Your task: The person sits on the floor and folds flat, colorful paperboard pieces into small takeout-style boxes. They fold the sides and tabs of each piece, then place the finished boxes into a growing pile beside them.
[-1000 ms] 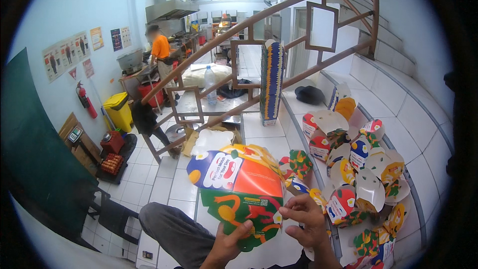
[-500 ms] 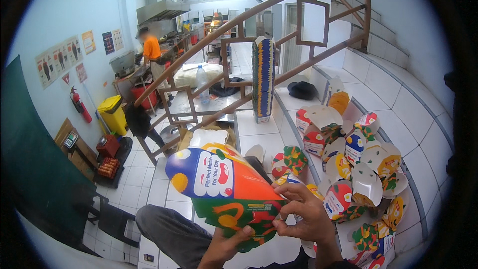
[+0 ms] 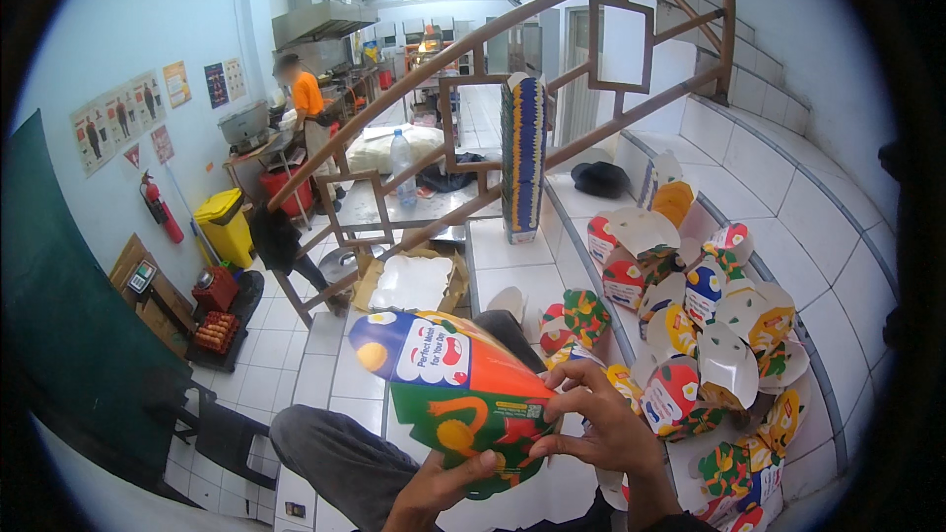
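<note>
A brightly printed cardboard food box (image 3: 483, 374), orange, green and blue, lies tilted on its side between my hands above my lap. My left hand (image 3: 441, 489) grips its lower green side, with the thumb on the outside and the other fingers hidden behind the card. At the box's right end my right hand (image 3: 603, 424) pinches the edge with thumb and fingers bent. Close to the right hand, a heap of opened food boxes (image 3: 727, 365) with rounded flaps covers the steps.
A tall stack of nested flat boxes (image 3: 523, 158) stands by the brown railing (image 3: 591, 133). Beyond the box I hold is an open brown carton (image 3: 458, 288) with white card inside. A black cap (image 3: 599, 178) rests on a stair. Farther off, a person in orange (image 3: 307, 94) stands at a counter.
The box in my hands has swung slightly right and down at its far end, uncovering more of the carton behind. Both hands keep their hold. The distant person has shifted a little.
</note>
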Tool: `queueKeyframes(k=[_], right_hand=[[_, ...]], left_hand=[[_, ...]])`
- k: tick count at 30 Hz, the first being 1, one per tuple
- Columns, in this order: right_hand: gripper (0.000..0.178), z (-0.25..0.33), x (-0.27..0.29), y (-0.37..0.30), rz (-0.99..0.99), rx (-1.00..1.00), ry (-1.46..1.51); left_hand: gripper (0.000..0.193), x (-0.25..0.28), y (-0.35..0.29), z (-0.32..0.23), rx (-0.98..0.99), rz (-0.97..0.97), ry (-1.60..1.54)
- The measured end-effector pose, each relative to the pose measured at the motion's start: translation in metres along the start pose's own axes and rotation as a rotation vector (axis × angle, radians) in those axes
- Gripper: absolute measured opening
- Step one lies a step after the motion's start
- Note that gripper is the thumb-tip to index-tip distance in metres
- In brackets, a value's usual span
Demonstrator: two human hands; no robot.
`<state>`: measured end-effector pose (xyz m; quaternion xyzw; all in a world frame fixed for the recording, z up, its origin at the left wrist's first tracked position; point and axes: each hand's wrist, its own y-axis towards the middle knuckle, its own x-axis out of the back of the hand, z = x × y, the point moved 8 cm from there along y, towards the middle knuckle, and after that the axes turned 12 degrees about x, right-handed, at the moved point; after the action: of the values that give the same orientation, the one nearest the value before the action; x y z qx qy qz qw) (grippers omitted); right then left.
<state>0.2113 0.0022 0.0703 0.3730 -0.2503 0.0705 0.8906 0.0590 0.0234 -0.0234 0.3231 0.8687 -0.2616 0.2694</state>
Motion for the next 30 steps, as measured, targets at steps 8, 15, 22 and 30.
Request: queueKeyframes(k=[8,15,22,30], right_hand=[[0.044,-0.005,-0.003,-0.002,-0.022,0.016,0.098],[0.050,-0.007,-0.002,-0.005,0.015,-0.132,0.060],[0.057,0.021,0.016,0.022,0.001,0.053,-0.158],[0.051,0.031,-0.012,0.038,0.148,0.166,-0.364]], left_hand=[[0.060,-0.002,-0.001,0.000,0.045,0.030,0.203],[0.058,-0.003,0.003,-0.001,0.084,0.034,0.211],[0.058,-0.017,0.001,0.004,0.202,0.258,0.451],[0.062,-0.027,-0.007,-0.009,0.007,0.369,0.489]])
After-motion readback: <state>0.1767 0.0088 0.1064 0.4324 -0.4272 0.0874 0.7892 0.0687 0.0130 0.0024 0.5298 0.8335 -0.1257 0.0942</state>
